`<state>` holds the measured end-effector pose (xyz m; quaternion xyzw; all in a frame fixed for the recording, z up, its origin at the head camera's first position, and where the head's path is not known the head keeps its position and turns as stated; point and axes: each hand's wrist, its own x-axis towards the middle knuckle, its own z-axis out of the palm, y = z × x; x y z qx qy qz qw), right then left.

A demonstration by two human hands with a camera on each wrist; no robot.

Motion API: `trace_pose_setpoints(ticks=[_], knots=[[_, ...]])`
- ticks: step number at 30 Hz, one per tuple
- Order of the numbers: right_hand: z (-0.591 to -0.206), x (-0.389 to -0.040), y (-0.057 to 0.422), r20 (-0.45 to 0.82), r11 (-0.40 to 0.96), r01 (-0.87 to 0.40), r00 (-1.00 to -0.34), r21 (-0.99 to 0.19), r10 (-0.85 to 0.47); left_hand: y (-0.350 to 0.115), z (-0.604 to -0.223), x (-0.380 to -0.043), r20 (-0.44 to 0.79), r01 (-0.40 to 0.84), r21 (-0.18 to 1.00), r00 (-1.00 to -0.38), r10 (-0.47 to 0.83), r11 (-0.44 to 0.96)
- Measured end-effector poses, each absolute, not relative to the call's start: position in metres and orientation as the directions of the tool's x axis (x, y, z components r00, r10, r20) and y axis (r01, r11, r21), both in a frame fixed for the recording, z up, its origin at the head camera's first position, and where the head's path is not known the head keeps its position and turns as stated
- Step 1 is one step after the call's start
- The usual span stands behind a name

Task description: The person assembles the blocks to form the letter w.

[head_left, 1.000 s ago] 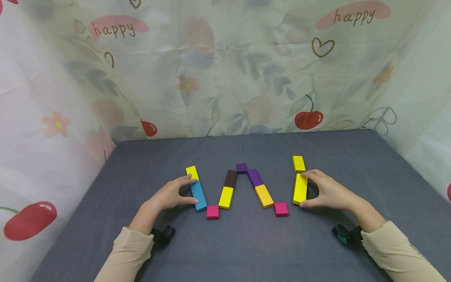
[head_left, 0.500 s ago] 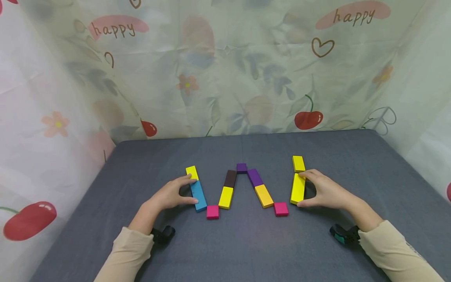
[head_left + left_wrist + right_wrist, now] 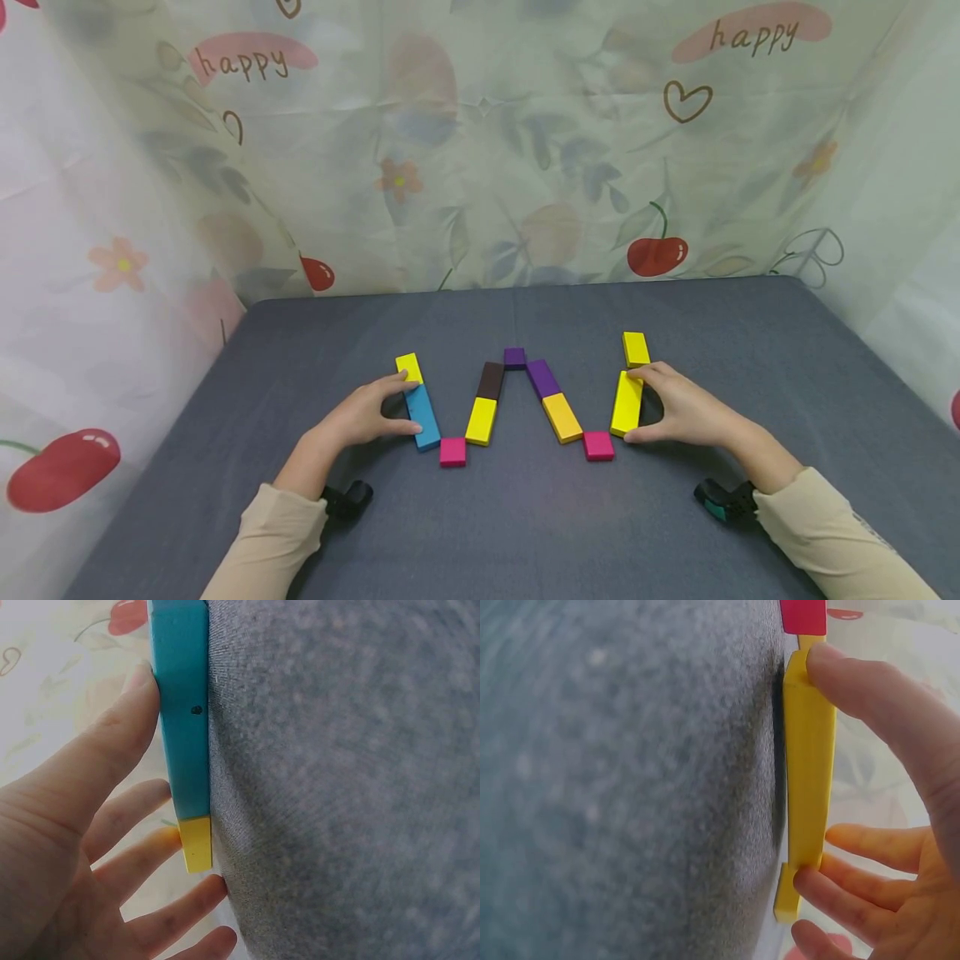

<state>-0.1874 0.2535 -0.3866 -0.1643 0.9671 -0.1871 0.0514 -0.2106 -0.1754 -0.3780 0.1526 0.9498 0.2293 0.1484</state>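
My right hand (image 3: 686, 407) grips a long yellow block (image 3: 627, 403), thumb at its near end and fingertips by its far end, as the right wrist view also shows. A shorter yellow block (image 3: 636, 349) lies just beyond it, and a pink block (image 3: 598, 446) is to its left. Over on the left, my left hand (image 3: 367, 412) rests along the outer side of a blue block (image 3: 423, 417). Its thumb touches the blue block near the front, and its fingers reach the seam with a small yellow block (image 3: 408, 366). Both thumb and fingers lie on that same side.
Between the hands, a zigzag row of blocks runs across the grey cloth-covered table (image 3: 517, 525): a pink block (image 3: 453, 452), a yellow block (image 3: 482, 421), a dark brown block (image 3: 491, 380), two purple blocks and an orange block (image 3: 562, 417). A patterned curtain (image 3: 480, 167) surrounds the table.
My right hand has slid left with the long yellow block, its near end now closer to the right pink block. The left hand and the other blocks have stayed in place.
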Motion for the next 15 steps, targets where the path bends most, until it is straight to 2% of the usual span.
trace_pose_setpoints(ticks=[15], knots=[[-0.3857,-0.1882,0.2483,-0.049,0.881,-0.292,-0.942,-0.373,-0.333,-0.1745,-0.3773,-0.2093,-0.21,0.224,0.48,-0.91,0.359,0.848]])
